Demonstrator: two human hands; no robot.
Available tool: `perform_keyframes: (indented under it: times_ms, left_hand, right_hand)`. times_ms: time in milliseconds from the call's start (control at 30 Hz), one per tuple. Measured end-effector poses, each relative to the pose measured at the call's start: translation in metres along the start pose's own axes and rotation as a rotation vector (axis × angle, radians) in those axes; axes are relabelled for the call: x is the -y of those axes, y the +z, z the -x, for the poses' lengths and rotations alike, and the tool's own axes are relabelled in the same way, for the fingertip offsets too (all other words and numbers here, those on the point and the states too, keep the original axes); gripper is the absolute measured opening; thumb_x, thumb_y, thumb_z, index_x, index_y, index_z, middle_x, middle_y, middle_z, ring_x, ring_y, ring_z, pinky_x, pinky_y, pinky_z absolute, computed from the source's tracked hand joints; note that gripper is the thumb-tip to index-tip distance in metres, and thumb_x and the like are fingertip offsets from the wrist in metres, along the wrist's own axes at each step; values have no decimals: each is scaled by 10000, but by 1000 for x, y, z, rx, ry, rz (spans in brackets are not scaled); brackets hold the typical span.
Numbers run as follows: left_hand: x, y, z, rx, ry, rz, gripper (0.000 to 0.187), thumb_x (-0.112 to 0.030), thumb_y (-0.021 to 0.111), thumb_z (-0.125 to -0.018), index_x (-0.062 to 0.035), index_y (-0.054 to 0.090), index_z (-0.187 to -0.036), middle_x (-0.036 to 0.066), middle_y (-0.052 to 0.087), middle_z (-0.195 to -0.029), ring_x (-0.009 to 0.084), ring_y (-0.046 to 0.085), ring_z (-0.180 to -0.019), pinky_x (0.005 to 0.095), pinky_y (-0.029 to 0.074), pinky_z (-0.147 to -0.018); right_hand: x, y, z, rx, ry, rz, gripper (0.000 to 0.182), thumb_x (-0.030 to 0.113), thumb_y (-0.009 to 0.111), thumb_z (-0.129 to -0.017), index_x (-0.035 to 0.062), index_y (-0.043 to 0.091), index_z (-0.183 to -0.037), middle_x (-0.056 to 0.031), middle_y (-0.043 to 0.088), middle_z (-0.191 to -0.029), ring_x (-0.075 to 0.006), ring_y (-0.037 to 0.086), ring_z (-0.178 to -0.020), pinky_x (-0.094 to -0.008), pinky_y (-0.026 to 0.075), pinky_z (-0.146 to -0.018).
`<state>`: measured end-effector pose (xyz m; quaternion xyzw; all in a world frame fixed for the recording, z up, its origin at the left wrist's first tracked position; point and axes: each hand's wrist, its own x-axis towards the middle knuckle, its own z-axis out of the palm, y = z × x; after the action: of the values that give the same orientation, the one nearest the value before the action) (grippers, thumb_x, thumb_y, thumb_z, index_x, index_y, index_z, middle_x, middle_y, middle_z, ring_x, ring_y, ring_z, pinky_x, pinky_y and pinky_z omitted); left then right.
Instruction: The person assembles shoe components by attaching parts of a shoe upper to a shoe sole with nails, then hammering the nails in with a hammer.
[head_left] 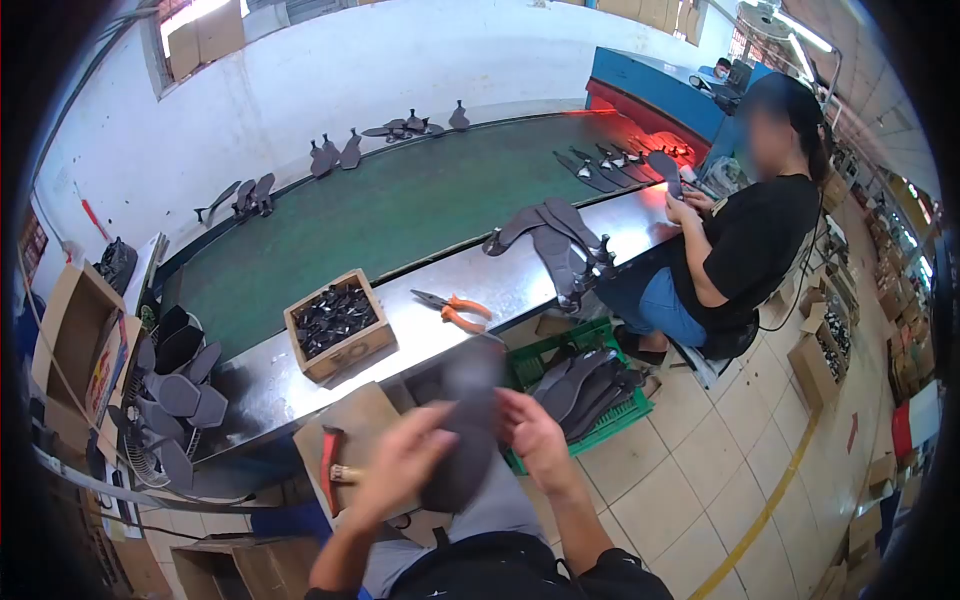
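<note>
A dark shoe sole (466, 455) is held upright over my lap, its upper end blurred by motion. My left hand (412, 460) grips its left side, with the thumb across the face. On the other edge, the fingers of my right hand (532, 436) are closed around the sole. Left of my hands, a hammer (333, 470) with a red head lies on a board (375, 420). Pliers (455, 308) with orange handles rest on the metal ledge (410, 290), beside a wooden box (350, 358) of small black parts (335, 318).
A green conveyor belt (400, 200) runs behind the ledge, with soles along its far edge. A green crate (625, 408) of soles stands right of my lap. A co-worker (765, 230) sits at right, holding a sole (664, 172). Soles fill a rack (165, 400) at left.
</note>
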<state>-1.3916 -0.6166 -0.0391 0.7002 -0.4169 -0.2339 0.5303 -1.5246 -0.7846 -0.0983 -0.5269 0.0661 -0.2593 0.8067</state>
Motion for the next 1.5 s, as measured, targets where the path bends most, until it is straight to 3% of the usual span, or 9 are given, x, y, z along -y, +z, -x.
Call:
perform_keyframes:
  times_ms: [167,433,633,767,1033,1167,1233,1367,1500]
  left_hand:
    - [-7,81,-23,-71,199,-330,604,-206,690,-906,-4,458,-1426,207,406,-1457,368,382,-1347,441,311,-1132]
    - [-1,72,-9,-12,26,-292,535,-170,667,-910,-1,483,-1383,206,403,-1466,372,360,-1383,435,296,-1149]
    - [2,51,7,-136,-41,-351,526,-175,667,-914,1,483,-1374,211,397,-1459,385,365,-1361,444,314,-1132]
    - [-5,40,12,-198,-66,-350,502,-178,663,-919,-8,499,-1363,205,431,-1442,373,393,-1355,431,318,-1132]
    - [-12,18,26,-339,30,-422,434,-176,663,-915,-30,558,-1310,190,474,-1423,359,422,-1356,423,315,-1133]
    - [0,-16,13,-611,99,-629,702,-164,748,-840,5,410,-1432,218,424,-1454,406,392,-1355,464,289,-1152]
    - [-3,-30,-7,-792,247,-698,844,-152,796,-790,36,328,-1466,220,407,-1467,389,388,-1368,459,281,-1161]
    - [-29,-63,27,-777,433,-438,527,35,767,-749,-24,595,-1243,156,604,-1253,277,623,-1124,339,502,-943]
    - [-47,-75,96,-967,425,-447,378,49,742,-809,-12,614,-1160,128,619,-1161,208,682,-911,313,548,-822]
  right_hand:
    - [-5,-78,-9,-488,-36,-63,309,12,545,-977,-17,474,-1276,-131,663,-1141,-205,646,-1042,-329,498,-943]
    - [-126,-243,-12,-820,456,1484,650,337,763,-847,-41,464,-1284,-242,542,-1236,-453,552,-1119,-469,489,-930]
    - [-52,-212,-57,-1031,-182,1671,579,337,694,-914,-43,484,-1297,-204,545,-1221,-390,573,-1056,-462,489,-861]
    - [9,-166,-195,-480,-294,976,411,271,617,-956,-41,578,-1221,-205,651,-1044,-368,604,-1021,-451,480,-897]
    - [-88,-118,-408,-262,-402,1319,382,306,681,-913,-34,591,-1061,-189,656,-827,-437,656,-768,-438,537,-701]
    - [-1,23,-298,-265,-352,393,261,240,638,-958,-15,587,-965,-87,663,-795,-255,664,-683,-391,537,-633]
    - [36,81,-201,241,-193,142,237,217,576,-1005,-15,619,-1028,-72,675,-919,-143,643,-772,-329,530,-678]
    - [60,114,-89,879,-307,174,365,293,562,-1018,-6,610,-1220,-123,638,-1085,-184,654,-943,-313,508,-845]
    - [-35,115,-51,407,-704,1091,821,527,662,-884,-16,369,-1426,-196,468,-1395,-310,579,-1148,-386,510,-891]
